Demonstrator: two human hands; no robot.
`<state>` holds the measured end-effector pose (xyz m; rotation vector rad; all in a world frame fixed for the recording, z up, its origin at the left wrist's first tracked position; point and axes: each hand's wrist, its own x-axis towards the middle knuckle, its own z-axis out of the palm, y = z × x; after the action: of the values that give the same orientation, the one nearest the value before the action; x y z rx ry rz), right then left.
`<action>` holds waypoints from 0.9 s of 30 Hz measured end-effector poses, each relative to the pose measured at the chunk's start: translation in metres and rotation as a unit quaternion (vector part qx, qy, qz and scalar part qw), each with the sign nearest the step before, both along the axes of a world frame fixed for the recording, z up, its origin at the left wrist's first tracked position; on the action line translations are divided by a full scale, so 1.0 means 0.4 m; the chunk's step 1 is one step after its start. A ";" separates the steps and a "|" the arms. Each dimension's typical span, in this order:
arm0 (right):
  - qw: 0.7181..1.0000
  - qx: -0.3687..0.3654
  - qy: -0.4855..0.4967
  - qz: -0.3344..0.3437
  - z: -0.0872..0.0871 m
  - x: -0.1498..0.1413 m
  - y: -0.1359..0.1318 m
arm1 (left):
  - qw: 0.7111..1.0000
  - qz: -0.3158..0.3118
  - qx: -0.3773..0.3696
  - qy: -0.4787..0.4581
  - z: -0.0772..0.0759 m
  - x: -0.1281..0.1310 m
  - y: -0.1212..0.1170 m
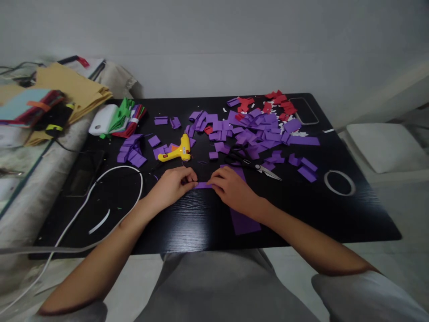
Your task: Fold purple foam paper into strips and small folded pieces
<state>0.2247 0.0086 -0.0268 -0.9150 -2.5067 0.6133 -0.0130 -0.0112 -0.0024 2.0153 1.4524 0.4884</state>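
Between my two hands a narrow purple paper strip point(203, 185) lies low over the black table. My left hand point(174, 184) pinches its left end between thumb and fingers. At the other end the fingers of my right hand point(233, 187) are closed on it. Under my right hand and wrist runs a longer purple paper sheet point(244, 220), partly covered. Just beyond my hands sit a yellow glue gun point(177, 151) and black-handled scissors point(252, 163) with the blades pointing right.
Cut purple pieces point(254, 129) and red scraps point(284, 106) are heaped at the back right. A white cable point(142, 179) loops at left. A tape ring point(339, 183) lies right. Bundled coloured paper point(125, 117) stands back left. A white stool point(385, 145) is beyond the table point(318, 214).
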 end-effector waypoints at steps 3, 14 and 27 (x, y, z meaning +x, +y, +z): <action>0.998 0.030 -0.034 0.035 -0.006 -0.004 -0.014 | 0.998 -0.026 0.054 0.035 -0.015 0.001 -0.013; 0.986 0.148 -0.062 0.050 -0.018 0.004 -0.030 | 0.943 -0.113 0.269 0.161 -0.061 0.017 -0.095; 0.973 0.175 -0.079 0.126 -0.022 0.019 -0.029 | 0.907 -0.156 0.324 0.220 -0.060 0.004 -0.109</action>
<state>0.2323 -0.0031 -0.0357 -0.5372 -2.7764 0.1607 -0.0116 -0.0547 -0.0265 2.9900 1.2588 0.4261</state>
